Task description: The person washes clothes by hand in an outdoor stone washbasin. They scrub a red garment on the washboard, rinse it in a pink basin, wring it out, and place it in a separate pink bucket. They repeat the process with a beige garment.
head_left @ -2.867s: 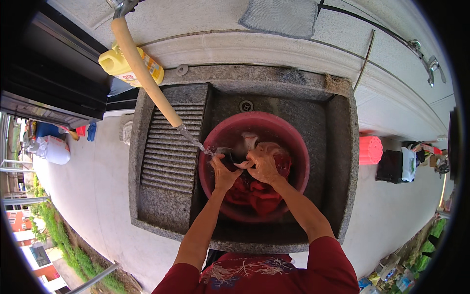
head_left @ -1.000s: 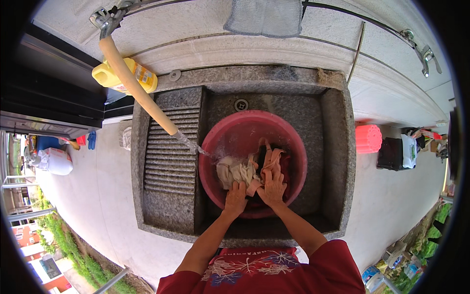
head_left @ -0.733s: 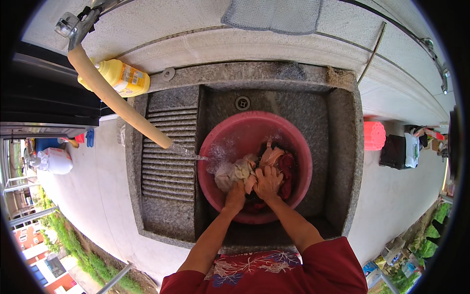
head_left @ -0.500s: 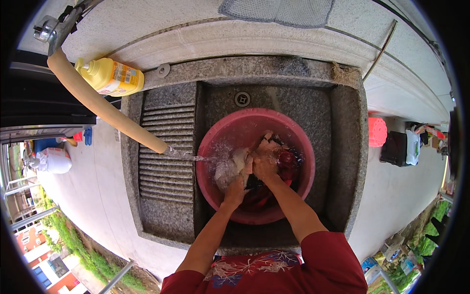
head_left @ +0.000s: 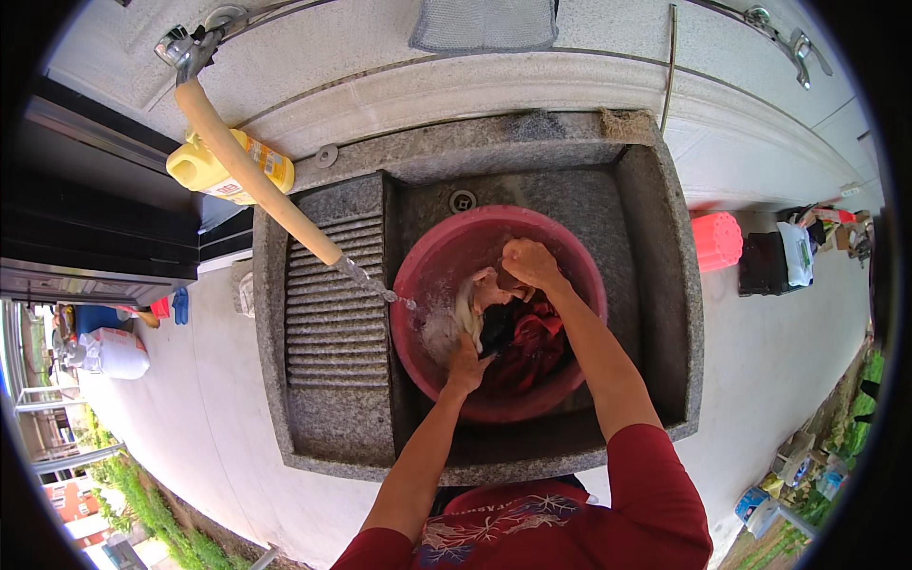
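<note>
wet clothes [head_left: 508, 332] btwn both grips, in basin [head_left: 427, 266]

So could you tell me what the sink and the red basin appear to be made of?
The sink looks like grey speckled stone, perhaps granite or cast terrazzo, matte and rough, with a ribbed washboard cut in. The red basin looks like moulded plastic: even colour, thin smooth rim, slight sheen.

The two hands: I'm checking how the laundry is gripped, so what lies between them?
In the head view, wet clothes fill the stretch between left hand and right hand: a pale piece and dark red cloth in the red basin.
</note>
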A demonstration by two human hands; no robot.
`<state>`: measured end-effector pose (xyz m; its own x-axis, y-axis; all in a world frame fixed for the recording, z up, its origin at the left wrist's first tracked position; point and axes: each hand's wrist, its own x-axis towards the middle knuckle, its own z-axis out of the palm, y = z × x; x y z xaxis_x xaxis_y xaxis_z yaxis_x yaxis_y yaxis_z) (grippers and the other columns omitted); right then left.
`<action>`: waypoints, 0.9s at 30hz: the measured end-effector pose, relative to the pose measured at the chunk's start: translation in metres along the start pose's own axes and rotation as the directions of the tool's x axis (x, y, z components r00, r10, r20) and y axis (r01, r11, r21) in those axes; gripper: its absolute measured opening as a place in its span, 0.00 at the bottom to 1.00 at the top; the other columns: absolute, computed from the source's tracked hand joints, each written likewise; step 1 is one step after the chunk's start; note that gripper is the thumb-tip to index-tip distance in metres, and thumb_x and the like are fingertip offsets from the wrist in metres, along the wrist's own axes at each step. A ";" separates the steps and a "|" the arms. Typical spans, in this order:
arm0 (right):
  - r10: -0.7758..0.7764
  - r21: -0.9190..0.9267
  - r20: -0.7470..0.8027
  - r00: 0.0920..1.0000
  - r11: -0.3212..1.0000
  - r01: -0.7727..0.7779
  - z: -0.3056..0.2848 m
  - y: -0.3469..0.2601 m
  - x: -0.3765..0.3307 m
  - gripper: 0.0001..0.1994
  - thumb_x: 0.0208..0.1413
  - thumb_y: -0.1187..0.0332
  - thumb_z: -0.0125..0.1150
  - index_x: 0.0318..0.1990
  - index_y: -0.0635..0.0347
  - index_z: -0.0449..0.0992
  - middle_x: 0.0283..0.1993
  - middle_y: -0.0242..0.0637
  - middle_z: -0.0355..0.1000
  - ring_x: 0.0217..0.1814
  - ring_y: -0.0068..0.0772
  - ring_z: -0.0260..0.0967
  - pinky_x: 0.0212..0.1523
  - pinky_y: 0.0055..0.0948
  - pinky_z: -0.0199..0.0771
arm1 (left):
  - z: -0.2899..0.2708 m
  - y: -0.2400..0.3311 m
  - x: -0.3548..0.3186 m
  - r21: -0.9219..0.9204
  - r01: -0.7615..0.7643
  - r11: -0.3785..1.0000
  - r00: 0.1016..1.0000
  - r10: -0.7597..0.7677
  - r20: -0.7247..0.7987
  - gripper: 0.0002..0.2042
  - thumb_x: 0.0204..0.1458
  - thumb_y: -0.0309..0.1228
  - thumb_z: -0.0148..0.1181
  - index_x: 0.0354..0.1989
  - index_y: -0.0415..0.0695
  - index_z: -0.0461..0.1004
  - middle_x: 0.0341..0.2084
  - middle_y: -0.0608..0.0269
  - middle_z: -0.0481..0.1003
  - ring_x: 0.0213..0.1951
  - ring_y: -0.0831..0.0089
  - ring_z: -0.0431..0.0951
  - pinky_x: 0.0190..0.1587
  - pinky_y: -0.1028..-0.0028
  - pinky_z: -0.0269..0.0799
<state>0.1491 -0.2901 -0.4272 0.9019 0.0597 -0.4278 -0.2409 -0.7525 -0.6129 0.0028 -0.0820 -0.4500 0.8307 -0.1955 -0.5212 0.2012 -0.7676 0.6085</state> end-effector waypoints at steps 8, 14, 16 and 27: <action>0.255 -0.060 -0.298 0.920 0.957 -0.284 0.035 -0.013 -0.070 0.18 0.41 0.60 0.57 0.45 0.42 0.75 0.52 0.44 0.65 0.54 0.51 0.63 0.47 0.51 0.68 | -0.028 0.021 -0.047 0.321 -0.120 0.939 0.986 0.151 -0.073 0.35 0.37 0.31 0.71 0.51 0.45 0.54 0.57 0.38 0.54 0.59 0.44 0.55 0.54 0.54 0.60; -0.252 -0.145 -0.491 0.834 0.968 0.207 0.078 -0.058 -0.143 0.06 0.40 0.67 0.59 0.29 0.48 0.73 0.32 0.39 0.62 0.35 0.45 0.66 0.32 0.39 0.72 | -0.054 0.022 -0.024 0.210 -0.228 0.951 0.969 0.243 -0.047 0.58 0.28 0.35 0.76 0.67 0.49 0.36 0.63 0.39 0.42 0.64 0.42 0.46 0.61 0.52 0.53; -0.357 -0.216 -0.408 0.840 0.932 0.292 0.088 -0.069 -0.168 0.06 0.38 0.67 0.59 0.27 0.48 0.71 0.30 0.38 0.60 0.31 0.41 0.65 0.28 0.37 0.71 | -0.048 0.003 -0.008 0.375 -0.192 0.907 0.981 0.186 0.053 0.56 0.35 0.39 0.71 0.68 0.49 0.32 0.61 0.40 0.48 0.62 0.42 0.51 0.60 0.54 0.55; -0.322 -0.217 -0.293 0.900 0.939 0.265 0.119 -0.066 -0.110 0.08 0.46 0.63 0.56 0.25 0.55 0.68 0.23 0.40 0.71 0.24 0.40 0.71 0.23 0.37 0.74 | -0.022 -0.043 0.039 0.603 -0.094 0.792 0.995 0.053 0.084 0.41 0.45 0.50 0.58 0.65 0.46 0.49 0.62 0.51 0.53 0.63 0.46 0.48 0.64 0.48 0.39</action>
<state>0.0230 -0.1687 -0.4182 0.9946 0.1040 0.0063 0.0906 -0.8334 -0.5452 0.0376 -0.0435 -0.4833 0.7935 -0.2869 -0.5367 -0.2315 -0.9579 0.1699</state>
